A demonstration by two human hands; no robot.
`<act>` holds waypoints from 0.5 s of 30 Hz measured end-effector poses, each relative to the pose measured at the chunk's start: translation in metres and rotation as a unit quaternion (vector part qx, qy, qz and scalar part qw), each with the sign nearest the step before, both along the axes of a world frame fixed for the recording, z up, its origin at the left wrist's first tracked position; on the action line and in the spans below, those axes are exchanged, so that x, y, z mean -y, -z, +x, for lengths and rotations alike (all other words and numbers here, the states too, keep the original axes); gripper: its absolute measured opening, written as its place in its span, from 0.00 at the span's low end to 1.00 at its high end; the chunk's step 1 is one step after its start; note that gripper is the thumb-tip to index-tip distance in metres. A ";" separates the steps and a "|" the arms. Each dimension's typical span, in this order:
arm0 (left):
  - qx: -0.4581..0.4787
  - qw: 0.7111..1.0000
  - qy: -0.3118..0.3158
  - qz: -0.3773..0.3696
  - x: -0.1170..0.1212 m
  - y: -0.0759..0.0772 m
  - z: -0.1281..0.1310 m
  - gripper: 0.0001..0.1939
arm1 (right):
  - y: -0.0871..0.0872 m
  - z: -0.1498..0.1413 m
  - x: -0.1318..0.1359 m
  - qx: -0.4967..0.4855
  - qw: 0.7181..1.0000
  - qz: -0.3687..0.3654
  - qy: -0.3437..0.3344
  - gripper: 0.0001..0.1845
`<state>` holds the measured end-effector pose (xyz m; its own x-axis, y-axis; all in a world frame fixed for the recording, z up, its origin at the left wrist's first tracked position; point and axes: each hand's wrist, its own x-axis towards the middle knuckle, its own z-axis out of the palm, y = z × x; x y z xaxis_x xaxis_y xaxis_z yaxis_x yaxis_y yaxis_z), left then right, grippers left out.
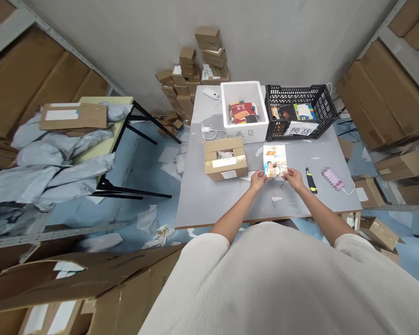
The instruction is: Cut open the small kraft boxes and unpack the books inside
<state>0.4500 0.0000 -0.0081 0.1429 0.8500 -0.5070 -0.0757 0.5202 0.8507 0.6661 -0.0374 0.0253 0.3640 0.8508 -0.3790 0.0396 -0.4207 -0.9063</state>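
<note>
My left hand and my right hand hold a small illustrated book upright by its lower corners, just above the grey table. Its colourful cover shows a picture of people. Left of my left hand sits a small cardboard box with gold tape and a white label, its top partly open. A black-and-yellow box cutter lies right of my right hand, not touching it. Farther right lies a pink object, blurred out, with a white cable.
At the table's back stand a white foam box holding books and a black plastic crate with books and a paper sign. A white charger and cables lie nearby. Cardboard boxes, shelves and grey mailer bags surround the table; paper scraps litter the floor.
</note>
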 end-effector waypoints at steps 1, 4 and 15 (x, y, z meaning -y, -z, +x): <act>0.009 1.000 -0.004 -0.001 -0.005 -0.003 0.004 0.21 | -0.003 0.003 -0.004 0.000 1.000 0.011 0.005 0.26; 0.024 1.000 -0.001 0.010 -0.022 -0.012 0.018 0.25 | -0.013 0.017 -0.018 0.004 1.000 0.029 0.008 0.27; -0.015 0.996 -0.001 0.089 -0.090 -0.053 0.074 0.23 | -0.045 0.086 -0.095 0.007 0.997 0.082 -0.014 0.33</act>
<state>0.5245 0.0900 0.0444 0.1287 0.9271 -0.3520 -0.0505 0.3606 0.9313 0.7517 0.0580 0.0704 0.3434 0.9107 -0.2295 0.0629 -0.2661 -0.9619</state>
